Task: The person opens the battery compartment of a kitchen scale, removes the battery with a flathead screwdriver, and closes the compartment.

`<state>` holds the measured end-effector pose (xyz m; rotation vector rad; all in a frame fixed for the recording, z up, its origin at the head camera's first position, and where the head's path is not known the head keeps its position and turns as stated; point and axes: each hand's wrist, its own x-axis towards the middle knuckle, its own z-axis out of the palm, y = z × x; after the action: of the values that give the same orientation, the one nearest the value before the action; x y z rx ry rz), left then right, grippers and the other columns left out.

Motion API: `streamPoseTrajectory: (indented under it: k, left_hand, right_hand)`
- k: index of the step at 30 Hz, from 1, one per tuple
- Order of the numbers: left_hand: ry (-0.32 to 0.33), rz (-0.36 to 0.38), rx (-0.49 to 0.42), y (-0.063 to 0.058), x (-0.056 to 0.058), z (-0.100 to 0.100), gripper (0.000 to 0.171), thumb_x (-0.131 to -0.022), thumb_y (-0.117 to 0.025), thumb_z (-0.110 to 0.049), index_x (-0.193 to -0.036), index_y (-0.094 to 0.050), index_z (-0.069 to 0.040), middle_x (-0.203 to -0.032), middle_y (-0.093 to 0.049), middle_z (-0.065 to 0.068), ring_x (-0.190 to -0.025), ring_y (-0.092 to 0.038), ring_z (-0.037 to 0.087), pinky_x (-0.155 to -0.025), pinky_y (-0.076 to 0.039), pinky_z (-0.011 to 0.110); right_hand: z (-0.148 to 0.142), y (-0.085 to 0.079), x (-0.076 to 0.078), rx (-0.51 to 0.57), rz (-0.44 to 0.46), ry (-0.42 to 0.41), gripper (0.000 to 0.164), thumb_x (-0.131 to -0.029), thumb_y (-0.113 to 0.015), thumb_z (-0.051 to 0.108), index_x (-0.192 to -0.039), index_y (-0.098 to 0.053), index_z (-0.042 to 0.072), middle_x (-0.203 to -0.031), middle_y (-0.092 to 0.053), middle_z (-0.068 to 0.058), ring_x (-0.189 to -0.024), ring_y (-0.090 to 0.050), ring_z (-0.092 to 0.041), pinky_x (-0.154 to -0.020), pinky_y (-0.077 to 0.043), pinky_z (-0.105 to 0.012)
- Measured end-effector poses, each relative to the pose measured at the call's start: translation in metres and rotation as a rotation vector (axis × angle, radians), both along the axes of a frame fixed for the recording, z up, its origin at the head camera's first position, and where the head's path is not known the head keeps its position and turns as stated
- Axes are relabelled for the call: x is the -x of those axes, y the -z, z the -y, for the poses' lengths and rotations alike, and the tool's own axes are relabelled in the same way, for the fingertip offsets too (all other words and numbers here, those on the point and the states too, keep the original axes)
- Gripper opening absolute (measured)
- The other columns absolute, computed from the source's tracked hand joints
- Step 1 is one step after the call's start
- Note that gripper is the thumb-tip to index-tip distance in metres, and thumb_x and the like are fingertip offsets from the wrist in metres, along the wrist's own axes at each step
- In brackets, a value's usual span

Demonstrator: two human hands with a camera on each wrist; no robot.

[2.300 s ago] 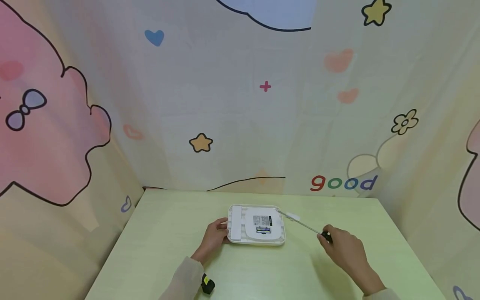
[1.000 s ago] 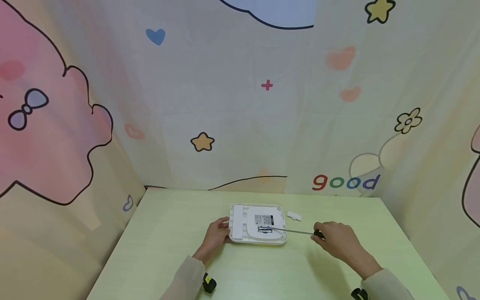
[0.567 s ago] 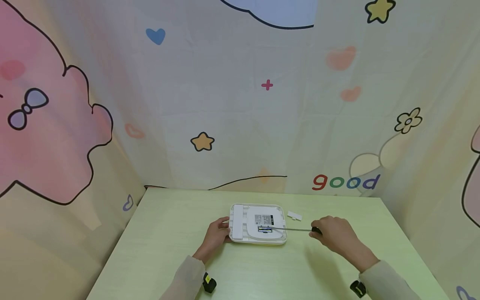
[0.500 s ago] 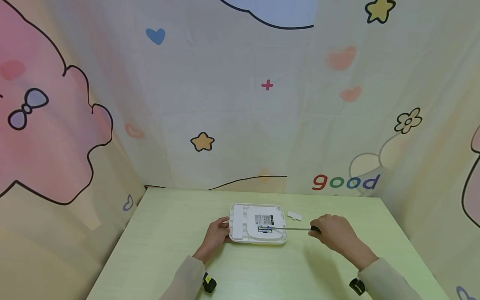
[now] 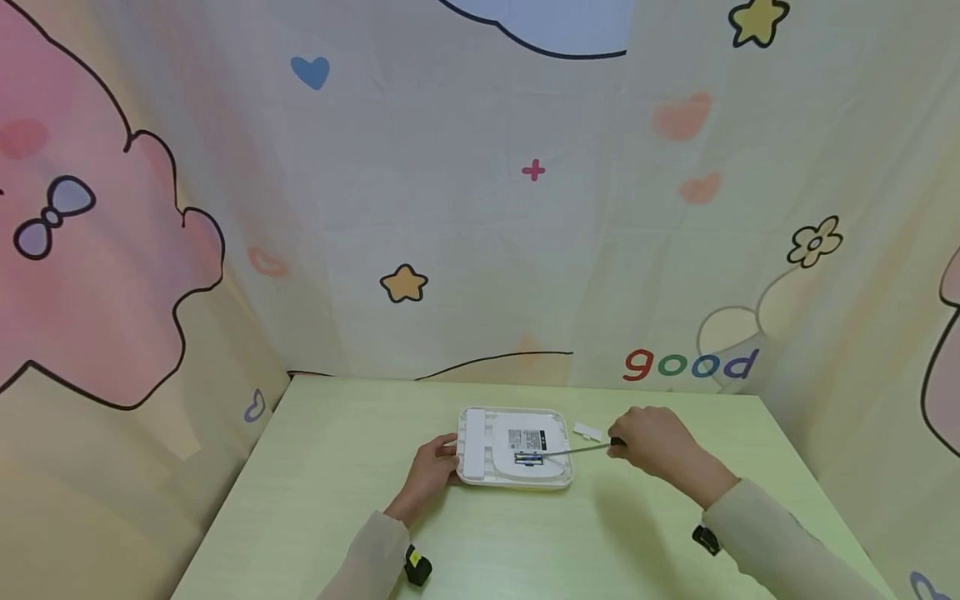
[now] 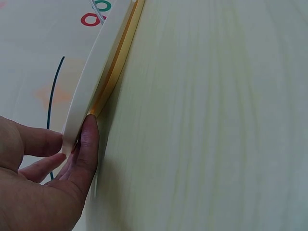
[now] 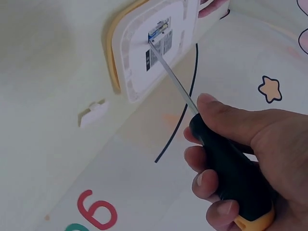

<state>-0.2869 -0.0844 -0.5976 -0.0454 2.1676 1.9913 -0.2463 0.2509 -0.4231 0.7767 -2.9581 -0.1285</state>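
A white rounded-square device [image 5: 473,446] with a label on its upturned face lies on the table, its battery compartment uncovered. Batteries [image 5: 528,459] sit in that recess. My left hand [image 5: 430,473] pinches the device's left edge, fingers and thumb on opposite faces in the left wrist view; a yellow layer [image 6: 113,72] shows beneath the white rim. My right hand [image 5: 670,450] grips a screwdriver [image 7: 233,166] by its black and yellow handle, fingers wrapped round it. In the right wrist view the screwdriver's metal shaft [image 7: 175,82] reaches down, its tip right at one end of the batteries.
A small white battery cover [image 5: 588,432] lies on the pale green table [image 5: 337,450], just right of the device. Behind stands a printed cloth backdrop [image 5: 480,250]. Black cameras are strapped at both wrists.
The screwdriver's tip has gone from the device's far right corner to the battery compartment. Since then my right hand has risen and shifted left, steepening the shaft. My left hand keeps its hold.
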Motion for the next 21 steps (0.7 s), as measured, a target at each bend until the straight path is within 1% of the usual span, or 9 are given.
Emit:
streamPoseTrajectory:
  k: [4,9,12,17,21]
  left_hand:
    - [-0.004,0.013,0.001,0.001,0.000,0.000,0.049,-0.095,-0.049,0.003,-0.143,-0.045,0.001,-0.122,-0.056,0.022,-0.091,-0.062,0.019,-0.069,-0.059,0.031]
    - [-0.006,0.018,0.008,0.001,-0.001,-0.002,0.048,-0.095,-0.050,0.003,-0.143,-0.046,0.000,-0.123,-0.055,0.022,-0.092,-0.062,0.020,-0.069,-0.059,0.032]
    - [-0.006,0.016,0.012,0.000,-0.001,-0.002,0.049,-0.095,-0.050,0.003,-0.143,-0.046,0.000,-0.123,-0.055,0.022,-0.092,-0.061,0.020,-0.069,-0.059,0.032]
    - [0.001,0.012,0.008,0.001,0.000,0.000,0.049,-0.095,-0.049,0.003,-0.144,-0.046,-0.001,-0.124,-0.055,0.022,-0.091,-0.061,0.020,-0.069,-0.059,0.032]
    - [0.000,0.009,0.005,0.002,0.001,0.000,0.049,-0.095,-0.049,0.002,-0.143,-0.046,-0.001,-0.124,-0.055,0.022,-0.090,-0.062,0.020,-0.068,-0.059,0.032]
  right_hand:
    - [0.005,-0.006,0.006,-0.045,0.020,-0.012,0.015,-0.079,-0.081,0.028,-0.074,-0.072,0.017,-0.063,-0.060,0.009,-0.056,-0.047,-0.008,-0.052,-0.042,-0.025]
    - [0.011,-0.014,0.010,-0.066,0.020,-0.028,0.016,-0.078,-0.082,0.028,-0.072,-0.072,0.016,-0.062,-0.060,0.009,-0.055,-0.047,-0.007,-0.052,-0.042,-0.025]
    - [0.016,-0.019,0.013,-0.080,0.040,-0.022,0.017,-0.077,-0.082,0.029,-0.073,-0.073,0.016,-0.064,-0.061,0.009,-0.056,-0.047,-0.008,-0.052,-0.043,-0.025]
    - [0.029,-0.029,0.019,-0.140,0.092,0.007,0.021,-0.078,-0.082,0.031,-0.073,-0.070,0.015,-0.066,-0.059,0.005,-0.059,-0.049,-0.011,-0.053,-0.043,-0.025]
    - [0.040,-0.035,0.025,-0.204,0.076,0.005,0.021,-0.077,-0.083,0.032,-0.071,-0.071,0.015,-0.065,-0.062,0.004,-0.057,-0.051,-0.013,-0.052,-0.046,-0.026]
